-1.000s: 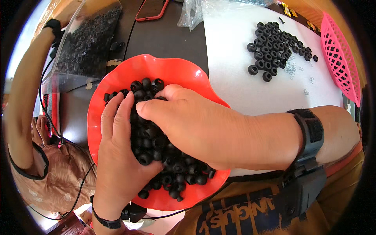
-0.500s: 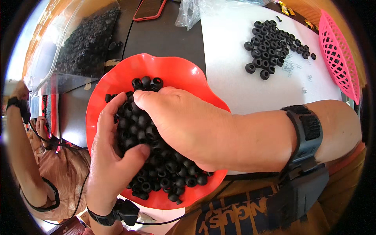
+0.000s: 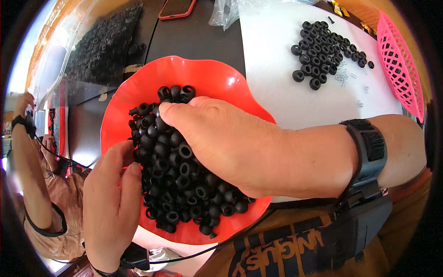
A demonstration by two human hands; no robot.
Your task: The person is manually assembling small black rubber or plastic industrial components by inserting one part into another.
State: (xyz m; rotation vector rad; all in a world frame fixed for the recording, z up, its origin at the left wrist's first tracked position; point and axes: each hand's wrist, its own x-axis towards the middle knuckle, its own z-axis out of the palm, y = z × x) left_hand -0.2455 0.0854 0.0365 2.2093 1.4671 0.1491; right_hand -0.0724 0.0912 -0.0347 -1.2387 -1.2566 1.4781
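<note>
A wavy-rimmed red bowl (image 3: 217, 76) holds a heap of small, hollow, round black caps (image 3: 180, 184). My right hand (image 3: 221, 134) lies over the upper right of the heap, its thumb tip against the caps. Its other fingers are hidden under the palm. At the bowl's left side is my left hand (image 3: 108, 203). The fingers are bent toward the edge of the heap, with a gap between them and the thumb. Nothing shows in that gap.
More black caps (image 3: 316, 51) lie on a white sheet (image 3: 272, 92) beside small springs (image 3: 341, 77). A pink mesh basket (image 3: 400, 69) stands far right. A clear container (image 3: 99, 51) of black parts, a red-edged phone (image 3: 176, 9) and a plastic bag (image 3: 224, 14) lie behind. Another person's arm (image 3: 30, 175) is at left.
My left hand has drawn back left and down from the heap, its thumb and fingers closer together. My right hand stays over the caps. The bowl sits slightly higher in view.
</note>
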